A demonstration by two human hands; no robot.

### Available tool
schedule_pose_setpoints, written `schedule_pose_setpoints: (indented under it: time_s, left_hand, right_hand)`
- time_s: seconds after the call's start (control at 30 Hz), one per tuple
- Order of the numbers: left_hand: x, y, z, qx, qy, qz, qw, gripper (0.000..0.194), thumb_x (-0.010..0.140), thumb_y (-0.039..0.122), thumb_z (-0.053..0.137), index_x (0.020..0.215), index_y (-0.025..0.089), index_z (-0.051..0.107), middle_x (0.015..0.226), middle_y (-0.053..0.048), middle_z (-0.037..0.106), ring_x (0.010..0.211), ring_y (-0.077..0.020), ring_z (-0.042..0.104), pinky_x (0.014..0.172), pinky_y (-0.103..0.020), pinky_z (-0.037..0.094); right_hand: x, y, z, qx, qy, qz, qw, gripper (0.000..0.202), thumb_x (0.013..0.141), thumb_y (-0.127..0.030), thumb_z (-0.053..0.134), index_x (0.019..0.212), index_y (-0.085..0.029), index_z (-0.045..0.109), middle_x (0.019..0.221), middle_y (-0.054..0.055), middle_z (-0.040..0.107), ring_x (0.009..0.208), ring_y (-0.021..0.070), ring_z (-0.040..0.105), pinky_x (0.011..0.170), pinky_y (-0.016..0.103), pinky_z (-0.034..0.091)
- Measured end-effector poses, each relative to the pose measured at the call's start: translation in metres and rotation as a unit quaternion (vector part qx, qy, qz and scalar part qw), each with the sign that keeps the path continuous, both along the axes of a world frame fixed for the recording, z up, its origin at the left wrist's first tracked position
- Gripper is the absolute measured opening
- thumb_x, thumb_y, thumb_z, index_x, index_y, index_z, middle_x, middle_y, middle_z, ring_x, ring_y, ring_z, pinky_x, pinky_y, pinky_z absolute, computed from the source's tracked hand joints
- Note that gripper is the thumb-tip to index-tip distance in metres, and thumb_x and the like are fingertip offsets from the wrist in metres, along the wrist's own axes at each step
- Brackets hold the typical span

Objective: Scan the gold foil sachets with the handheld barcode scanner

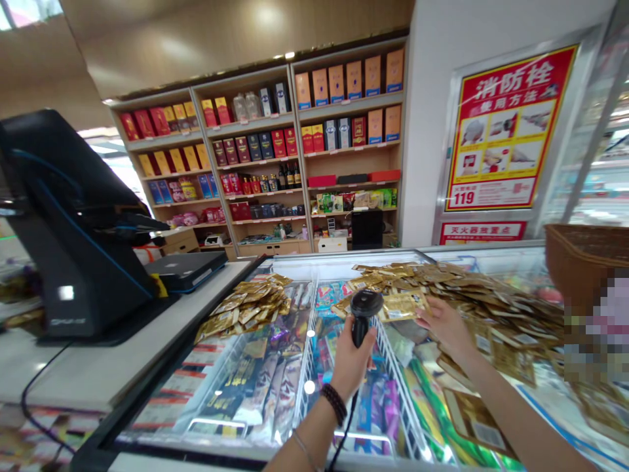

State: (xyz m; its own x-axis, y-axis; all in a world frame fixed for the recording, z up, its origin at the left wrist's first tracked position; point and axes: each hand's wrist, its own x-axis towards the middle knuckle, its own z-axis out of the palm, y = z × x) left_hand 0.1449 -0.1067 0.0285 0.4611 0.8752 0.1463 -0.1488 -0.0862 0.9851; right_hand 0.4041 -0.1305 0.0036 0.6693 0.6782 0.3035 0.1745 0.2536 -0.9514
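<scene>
My left hand (352,357), with a dark beaded bracelet at the wrist, is wrapped round the handle of a black handheld scanner (366,303). A cable runs down from it. To its right, my right hand (445,324) pinches the right end of a gold packet (399,306), which lies close beside the scanner's head. Behind and to the right spreads a large heap of gold packets (491,301) on the glass top of a freezer. A smaller pile of gold packets (253,305) rests on the glass at the left.
Under the glass, white wire baskets (308,354) hold colourful wrapped goods. A black terminal (73,242) stands on the left counter (142,347). A brown wicker basket (584,255) is at the right. Shelves (255,156) of boxes and a red poster (511,131) are behind.
</scene>
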Motion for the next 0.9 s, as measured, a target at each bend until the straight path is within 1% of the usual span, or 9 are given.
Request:
schedule_pose_setpoints:
  time_s: [0.07,0.17,0.27,0.33,0.5,0.6,0.77,0.9]
  left_hand:
    - [0.000,-0.002,-0.001,-0.002,0.001,-0.015,1.000,0.066,0.077,0.075,0.078,0.109,0.022,0.055,0.060,0.010,0.051,0.039,-0.0081,0.045,0.044,-0.023,0.044]
    - [0.001,-0.004,-0.004,-0.011,-0.010,-0.033,0.999,0.068,0.076,0.075,0.078,0.111,0.022,0.056,0.060,0.011,0.051,0.039,-0.0074,0.043,0.045,-0.024,0.047]
    - [0.001,-0.005,-0.006,-0.029,-0.020,-0.062,0.997,0.067,0.078,0.071,0.080,0.116,0.022,0.056,0.061,0.010,0.053,0.040,-0.0076,0.043,0.047,-0.025,0.048]
    - [0.001,-0.007,-0.006,-0.038,-0.018,-0.075,0.996,0.066,0.078,0.070,0.081,0.116,0.022,0.056,0.061,0.010,0.053,0.040,-0.0074,0.042,0.047,-0.024,0.047]
    - [0.003,-0.013,0.002,-0.035,-0.004,-0.083,0.996,0.063,0.075,0.073,0.081,0.103,0.023,0.054,0.058,0.011,0.050,0.038,-0.0067,0.040,0.045,-0.024,0.045]
    - [0.003,-0.014,0.003,-0.030,0.000,-0.085,0.996,0.064,0.076,0.074,0.080,0.104,0.023,0.054,0.059,0.011,0.050,0.038,-0.0065,0.040,0.045,-0.024,0.044]
    - [0.004,-0.012,0.002,-0.033,0.004,-0.083,0.996,0.069,0.075,0.077,0.078,0.109,0.023,0.052,0.060,0.011,0.050,0.039,-0.0067,0.041,0.045,-0.024,0.044]
    - [0.003,-0.013,0.003,-0.034,0.007,-0.084,0.996,0.070,0.074,0.079,0.078,0.108,0.023,0.052,0.061,0.011,0.050,0.038,-0.0065,0.041,0.045,-0.024,0.043]
  right_hand:
    - [0.002,0.001,0.000,0.011,0.043,-0.003,0.999,0.044,0.058,-0.044,0.089,0.088,-0.029,0.061,0.071,-0.002,0.078,0.067,0.0262,0.079,0.079,0.051,0.071]
    - [0.002,0.002,-0.002,0.021,0.085,-0.016,0.996,0.041,0.062,-0.036,0.088,0.091,-0.030,0.060,0.071,-0.002,0.078,0.069,0.0254,0.080,0.088,0.051,0.070]
    - [0.001,0.002,-0.004,0.024,0.111,-0.027,0.993,0.035,0.070,-0.029,0.085,0.094,-0.029,0.060,0.076,0.000,0.079,0.074,0.0255,0.082,0.090,0.049,0.070]
    - [0.000,0.002,-0.004,0.026,0.122,-0.031,0.992,0.031,0.073,-0.027,0.083,0.095,-0.028,0.061,0.079,0.001,0.080,0.077,0.0260,0.083,0.092,0.048,0.070]
    - [0.000,0.003,-0.005,0.030,0.135,-0.036,0.990,0.031,0.074,-0.028,0.083,0.095,-0.028,0.061,0.079,0.001,0.080,0.083,0.0280,0.084,0.096,0.051,0.068]
    - [0.000,0.002,-0.004,0.032,0.136,-0.034,0.990,0.034,0.072,-0.030,0.086,0.095,-0.028,0.061,0.080,0.001,0.080,0.086,0.0286,0.083,0.095,0.050,0.069]
    - [-0.002,0.001,-0.002,0.036,0.134,-0.031,0.990,0.036,0.071,-0.030,0.087,0.096,-0.028,0.061,0.082,0.001,0.081,0.085,0.0276,0.083,0.095,0.051,0.069]
    - [-0.004,0.001,-0.003,0.037,0.129,-0.033,0.990,0.038,0.070,-0.034,0.088,0.095,-0.028,0.061,0.082,0.002,0.081,0.088,0.0303,0.083,0.095,0.054,0.069]
